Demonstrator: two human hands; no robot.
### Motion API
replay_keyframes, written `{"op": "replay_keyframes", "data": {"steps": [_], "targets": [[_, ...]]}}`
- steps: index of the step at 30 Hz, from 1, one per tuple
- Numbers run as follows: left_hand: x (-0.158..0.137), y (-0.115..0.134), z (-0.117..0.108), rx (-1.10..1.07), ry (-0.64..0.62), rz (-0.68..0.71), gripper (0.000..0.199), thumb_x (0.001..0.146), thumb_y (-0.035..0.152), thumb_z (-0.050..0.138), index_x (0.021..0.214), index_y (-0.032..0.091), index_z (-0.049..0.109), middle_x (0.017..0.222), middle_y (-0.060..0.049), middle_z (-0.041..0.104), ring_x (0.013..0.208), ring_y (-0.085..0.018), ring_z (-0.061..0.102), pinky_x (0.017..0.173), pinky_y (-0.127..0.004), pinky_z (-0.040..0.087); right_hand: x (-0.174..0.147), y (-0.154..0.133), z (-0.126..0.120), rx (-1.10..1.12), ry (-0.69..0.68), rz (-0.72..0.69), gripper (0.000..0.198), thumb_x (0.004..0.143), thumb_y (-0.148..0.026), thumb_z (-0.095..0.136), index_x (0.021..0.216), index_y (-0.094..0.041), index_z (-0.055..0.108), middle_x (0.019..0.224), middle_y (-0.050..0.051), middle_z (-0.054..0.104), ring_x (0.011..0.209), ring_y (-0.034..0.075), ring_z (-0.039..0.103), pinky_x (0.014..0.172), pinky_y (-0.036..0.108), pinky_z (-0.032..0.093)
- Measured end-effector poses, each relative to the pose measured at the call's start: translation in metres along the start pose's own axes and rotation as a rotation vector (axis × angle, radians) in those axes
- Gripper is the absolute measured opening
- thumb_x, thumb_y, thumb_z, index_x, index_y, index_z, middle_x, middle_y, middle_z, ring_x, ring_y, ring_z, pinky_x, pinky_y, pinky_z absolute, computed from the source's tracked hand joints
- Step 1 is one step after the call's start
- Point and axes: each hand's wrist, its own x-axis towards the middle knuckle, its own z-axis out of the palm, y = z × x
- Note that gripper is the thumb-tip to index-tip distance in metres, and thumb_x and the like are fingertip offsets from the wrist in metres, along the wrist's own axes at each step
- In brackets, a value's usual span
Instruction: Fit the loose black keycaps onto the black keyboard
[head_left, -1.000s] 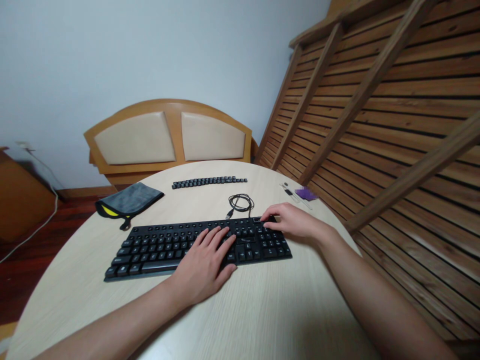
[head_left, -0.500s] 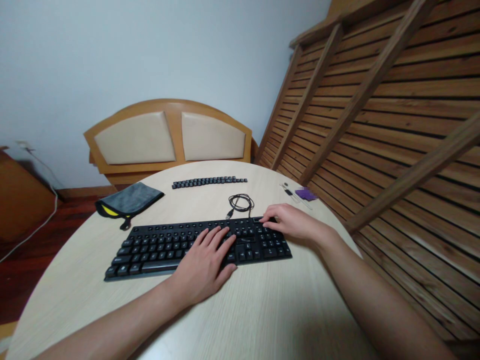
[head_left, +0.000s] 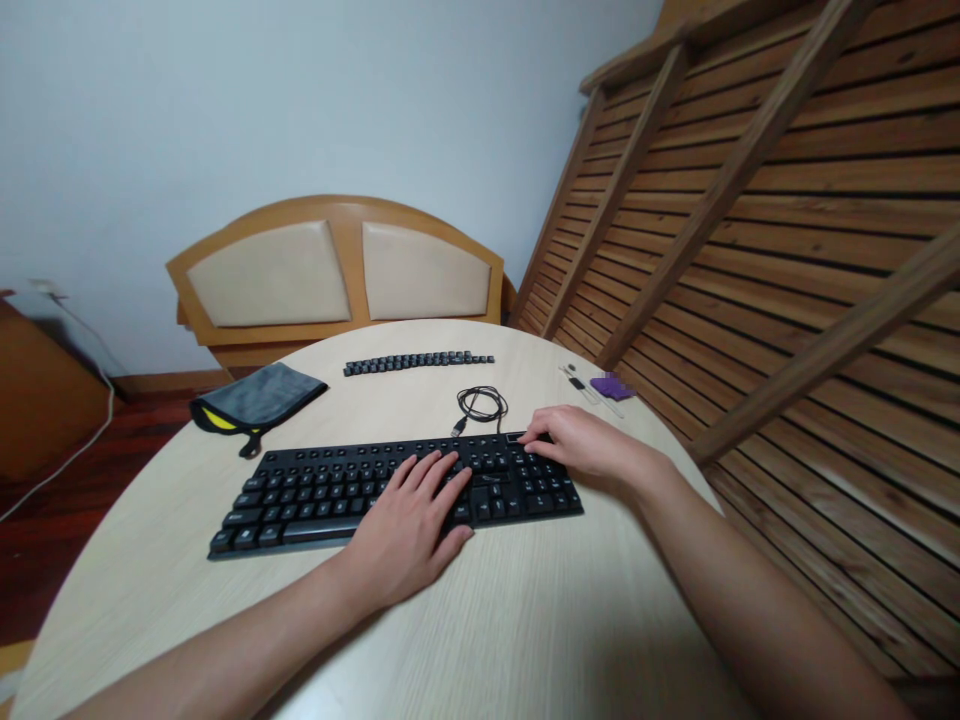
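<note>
Four fingers (head_left: 426, 473) of the left hand (head_left: 401, 530) lie spread on the keyboard (head_left: 322, 497); right hand (head_left: 581, 440) at its two o'clock, pinch unclear.

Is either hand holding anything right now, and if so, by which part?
The left hand lies spread over the keyboard, gripping nothing. The right hand curls over the keyboard's far right corner; whether it pinches anything there cannot be told.
</note>
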Motion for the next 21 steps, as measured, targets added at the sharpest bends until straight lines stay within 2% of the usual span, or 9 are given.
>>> {"op": "replay_keyframes", "data": {"steps": [8, 21], "targets": [[-0.0002, 0.0001, -0.0003, 0.007, -0.003, 0.001, 0.060, 0.098, 0.051, 0.047, 0.148, 0.019, 0.042, 0.155, -0.013, 0.040, 0.142, -0.033, 0.038, 0.116, -0.054, 0.030, -0.0005, -0.0061, -0.0015, -0.071, 0.002, -0.012, 0.017, 0.090, -0.019, 0.062, 0.099, -0.019, 0.077, 0.097, 0.008, 0.075, 0.091, 0.023, 0.068, 0.083, 0.032, 0.048], [0.0001, 0.0004, -0.0018, 0.003, -0.008, 0.003, 0.060, 0.098, 0.051, 0.047, 0.148, 0.019, 0.042, 0.155, -0.013, 0.040, 0.142, -0.032, 0.037, 0.117, -0.053, 0.029, -0.0009, -0.0011, -0.0019, -0.013, -0.014, -0.018, 0.020, 0.090, -0.022, 0.060, 0.096, -0.020, 0.078, 0.094, 0.007, 0.076, 0.088, 0.021, 0.068, 0.081, 0.030, 0.048]]}}
